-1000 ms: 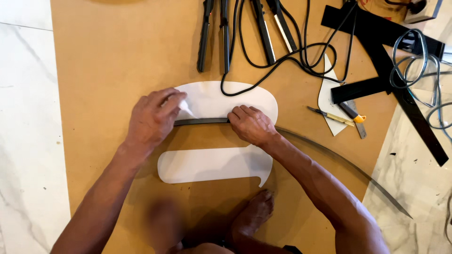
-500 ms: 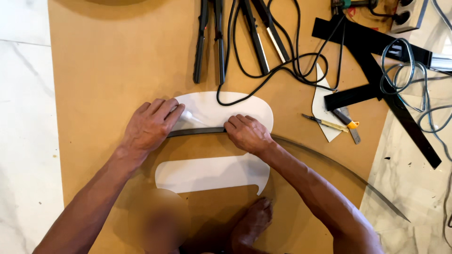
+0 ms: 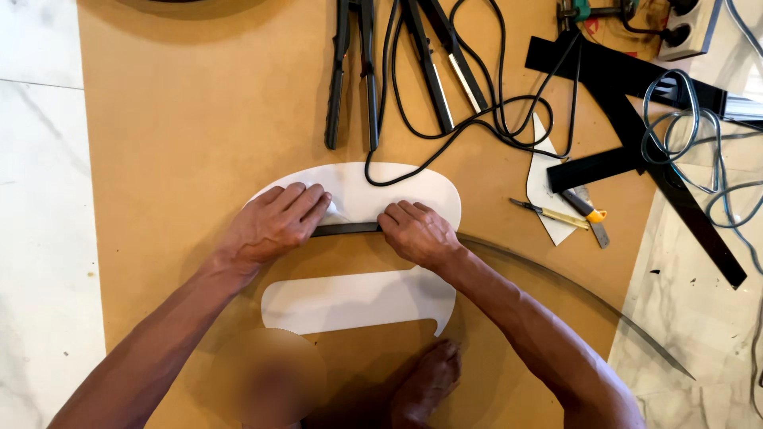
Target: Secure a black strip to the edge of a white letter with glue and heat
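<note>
A white C-shaped flat panel (image 3: 429,191) lies on a brown board (image 3: 199,127). A long dark thin strip (image 3: 350,229) runs along the panel's inner edge and curves away to the right (image 3: 588,298). My left hand (image 3: 274,222) presses fingers-down on the strip's left end and the panel. My right hand (image 3: 417,233) pinches and presses the strip against the panel just right of the middle. The lower arm of the white panel (image 3: 358,300) lies below my hands.
Two black flat-iron tools (image 3: 354,71) (image 3: 445,63) with black cords (image 3: 477,119) lie at the top. A yellow-tipped utility knife (image 3: 560,214), a white offcut (image 3: 544,179), black strips (image 3: 636,103), a grey cable coil (image 3: 675,127) sit right. My foot (image 3: 425,381) rests at the bottom.
Both hands stay pressed on the strip; the right hand has edged slightly along it. The view has shifted a little.
</note>
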